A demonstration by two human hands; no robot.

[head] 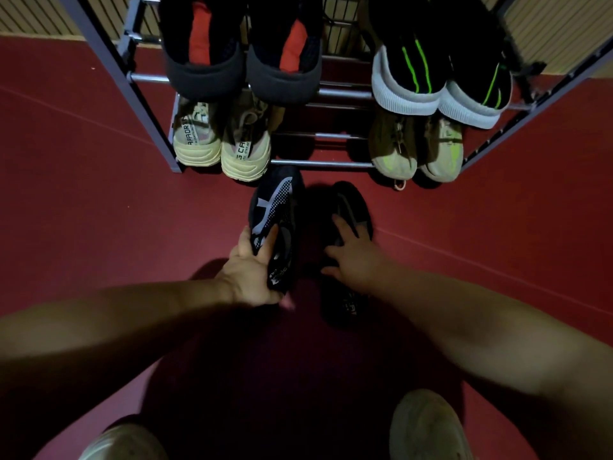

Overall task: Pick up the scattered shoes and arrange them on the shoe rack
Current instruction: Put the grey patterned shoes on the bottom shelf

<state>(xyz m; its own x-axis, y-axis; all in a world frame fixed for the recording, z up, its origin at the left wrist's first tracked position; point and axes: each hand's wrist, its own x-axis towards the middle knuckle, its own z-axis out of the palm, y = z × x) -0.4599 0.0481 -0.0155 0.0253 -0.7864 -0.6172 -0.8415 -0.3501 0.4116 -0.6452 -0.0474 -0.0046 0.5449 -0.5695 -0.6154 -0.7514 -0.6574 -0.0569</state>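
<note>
Two black shoes with grey markings lie on the red floor in front of the shoe rack (323,165). My left hand (253,270) grips the left black shoe (277,214) by its side, tilted onto its edge with the toe near the rack's lowest bar. My right hand (351,257) rests on top of the right black shoe (348,207), fingers spread over its opening; whether it grips is unclear. The gap in the middle of the bottom shelf lies just beyond both shoes.
The rack's bottom shelf holds a cream pair (222,144) at left and an olive pair (416,151) at right. Above sit a black-and-red pair (242,51) and a black pair with green stripes (438,78). My own pale shoes (428,426) stand on the floor below.
</note>
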